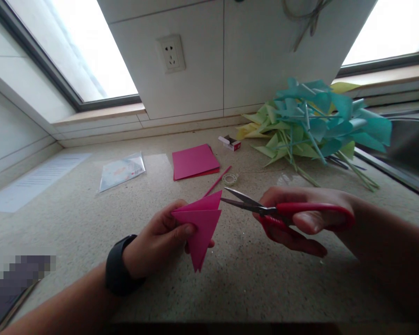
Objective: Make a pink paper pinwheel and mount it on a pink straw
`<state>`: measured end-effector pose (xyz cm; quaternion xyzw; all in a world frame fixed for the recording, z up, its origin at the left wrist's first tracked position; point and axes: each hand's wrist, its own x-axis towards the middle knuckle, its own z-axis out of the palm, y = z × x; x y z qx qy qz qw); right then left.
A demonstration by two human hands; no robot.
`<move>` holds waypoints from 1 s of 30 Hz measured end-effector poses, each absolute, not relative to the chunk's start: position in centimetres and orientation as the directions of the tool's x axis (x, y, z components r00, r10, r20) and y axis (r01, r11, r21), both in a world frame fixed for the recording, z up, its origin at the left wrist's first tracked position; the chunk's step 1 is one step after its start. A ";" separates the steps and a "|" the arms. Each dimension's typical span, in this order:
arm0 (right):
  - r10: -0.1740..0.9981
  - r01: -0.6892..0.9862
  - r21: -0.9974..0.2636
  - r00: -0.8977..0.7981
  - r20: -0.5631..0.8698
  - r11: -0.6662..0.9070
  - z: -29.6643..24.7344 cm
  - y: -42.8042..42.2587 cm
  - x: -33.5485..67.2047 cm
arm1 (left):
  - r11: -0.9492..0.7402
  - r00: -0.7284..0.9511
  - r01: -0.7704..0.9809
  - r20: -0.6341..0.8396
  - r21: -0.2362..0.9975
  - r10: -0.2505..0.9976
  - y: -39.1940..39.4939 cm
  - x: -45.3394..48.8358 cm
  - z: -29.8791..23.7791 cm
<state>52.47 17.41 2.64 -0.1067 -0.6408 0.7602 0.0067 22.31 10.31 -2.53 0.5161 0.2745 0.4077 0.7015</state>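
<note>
Folded pink paper (202, 223) is up off the speckled bench (251, 288), pinched in the grip of the left hand (164, 230), thumb across its face. On that bench, toward the back right, lies a heap of teal, green and yellow paper shapes (321, 118) with stalks; further left is a stack of pink sheets (195, 162). In the right hand (309, 222), the grip is around red-handled scissors (265, 211), their blades parted and aimed at the fold. Cutting appears to be the step in hand, at the lining-up stage. A cut would call for steady left fingers, layers squared together and the blades set on the chosen line before closing. Down at the tips, the blades lie right by the paper's right-hand edge; whether they touch it I cannot tell.
</note>
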 end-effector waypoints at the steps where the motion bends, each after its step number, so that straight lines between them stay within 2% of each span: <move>1: 0.158 0.133 -0.975 -0.974 -0.162 -0.179 2.6 17.5 52.6 | 0.130 0.512 -0.276 0.031 0.952 0.858 10.3 22.3 -2.5; 5: 0.132 0.154 -0.973 -0.975 -0.178 -0.172 2.4 17.9 53.0 | 0.073 0.503 -0.194 0.035 0.978 0.863 10.4 22.1 -2.4; 10: 0.109 0.207 -0.966 -0.968 -0.225 -0.156 2.3 18.4 53.4 | -0.110 0.415 -0.104 0.144 0.988 0.898 10.4 21.7 -1.8; 14: 0.085 0.246 -0.959 -0.962 -0.259 -0.139 2.2 18.5 53.3 | -0.139 0.355 -0.084 0.160 0.987 0.921 10.4 21.5 -2.3; 17: 0.073 0.244 -0.959 -0.964 -0.256 -0.141 2.1 18.6 53.2 | -0.113 0.310 -0.110 0.142 0.988 0.940 10.4 21.0 -3.1; 20: 0.074 0.233 -0.961 -0.966 -0.246 -0.150 2.1 18.6 53.2 | -0.006 0.291 -0.135 0.045 0.991 0.956 10.2 20.6 -3.5; 25: 0.091 0.215 -0.959 -0.968 -0.234 -0.187 2.2 18.4 53.1 | 0.160 0.396 -0.283 -0.037 0.945 0.917 10.2 21.1 -2.7; 30: 0.112 0.082 -0.979 -0.988 -0.104 -0.185 1.7 17.8 52.2 | 0.246 0.469 -0.380 -0.044 0.892 0.882 10.7 21.6 -2.3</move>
